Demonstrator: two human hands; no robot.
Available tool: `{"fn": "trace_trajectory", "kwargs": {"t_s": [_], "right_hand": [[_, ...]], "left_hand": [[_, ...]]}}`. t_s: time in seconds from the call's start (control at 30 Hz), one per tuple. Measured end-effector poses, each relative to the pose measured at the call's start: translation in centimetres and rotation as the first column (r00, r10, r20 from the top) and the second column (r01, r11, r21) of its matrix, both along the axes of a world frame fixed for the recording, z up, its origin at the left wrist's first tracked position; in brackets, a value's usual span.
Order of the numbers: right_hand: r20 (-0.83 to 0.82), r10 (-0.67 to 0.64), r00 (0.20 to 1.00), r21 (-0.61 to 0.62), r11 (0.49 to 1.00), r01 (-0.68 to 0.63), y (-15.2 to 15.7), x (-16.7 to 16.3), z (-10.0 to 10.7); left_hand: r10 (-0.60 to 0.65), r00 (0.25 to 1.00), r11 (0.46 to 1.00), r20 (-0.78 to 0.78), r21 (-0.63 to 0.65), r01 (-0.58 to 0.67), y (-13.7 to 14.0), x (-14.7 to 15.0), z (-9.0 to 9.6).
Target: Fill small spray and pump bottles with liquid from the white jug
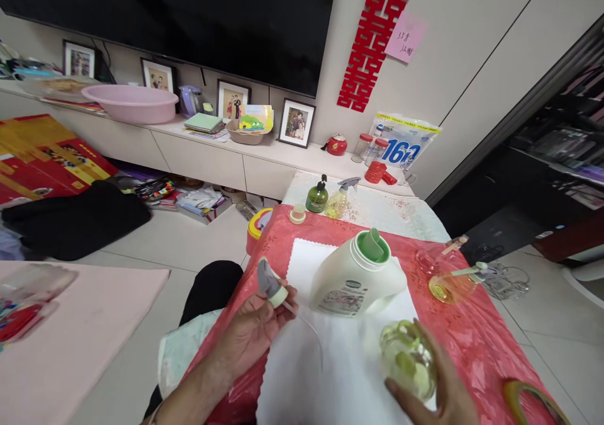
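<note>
While left hand (252, 330) grips spray head (271, 284); right hand (438, 390) holds bottle (408, 359)

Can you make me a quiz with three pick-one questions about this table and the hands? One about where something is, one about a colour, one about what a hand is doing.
1. Where is the big white jug?
A on the white cloth
B on the floor
C on the shelf

2. What colour is the jug's spout?
A blue
B green
C black

3. What does the left hand hold?
A nothing
B a cup
C a spray head

Answers: 1 A, the jug rests on the cloth. 2 B, its top is green. 3 C, fingers grip the sprayer with its thin tube hanging.
</note>
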State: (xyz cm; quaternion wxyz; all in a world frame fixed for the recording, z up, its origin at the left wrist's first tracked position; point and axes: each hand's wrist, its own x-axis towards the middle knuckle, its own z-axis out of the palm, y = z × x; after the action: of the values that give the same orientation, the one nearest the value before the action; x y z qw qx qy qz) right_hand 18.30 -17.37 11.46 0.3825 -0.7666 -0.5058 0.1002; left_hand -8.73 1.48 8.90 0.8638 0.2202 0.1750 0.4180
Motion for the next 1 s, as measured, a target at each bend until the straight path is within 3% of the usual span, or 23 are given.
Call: {"fn": "trace_trajectory", "kwargs": {"t_s": [0.17,0.33,0.47,0.63,1.0], "right_hand": [[0.350,-0.110,0.930,0.086,0.993,0.085,3.5,2.3,6.7],[0.647,-0.071,0.759,0.251,0.960,-0.124,7.4,3.4,10.9],[0.774,-0.018,0.633,0.218,0.946,-0.240,9.3,3.3,12.7],[0.863,0.022,0.504,0.146,0.945,-0.292,10.5,3.7,14.1],[0.968,0.038,0.249,0.030,0.964,-0.264,11.4,3.0,16.2]], "left_hand": [[-0.119,0.993,0.992,-0.026,0.038,0.120,-1.3,1.1,-4.5],[-0.179,0.984,0.981,-0.025,0.078,0.180,-1.2,1.0,-6.7],[-0.209,0.977,0.973,-0.039,0.090,0.212,-0.8,1.0,-6.7],[-0.232,0.971,0.968,-0.054,0.082,0.236,-0.8,1.2,-6.3],[-0.245,0.967,0.962,-0.077,0.105,0.252,-0.8,1.1,-7.0]]}}
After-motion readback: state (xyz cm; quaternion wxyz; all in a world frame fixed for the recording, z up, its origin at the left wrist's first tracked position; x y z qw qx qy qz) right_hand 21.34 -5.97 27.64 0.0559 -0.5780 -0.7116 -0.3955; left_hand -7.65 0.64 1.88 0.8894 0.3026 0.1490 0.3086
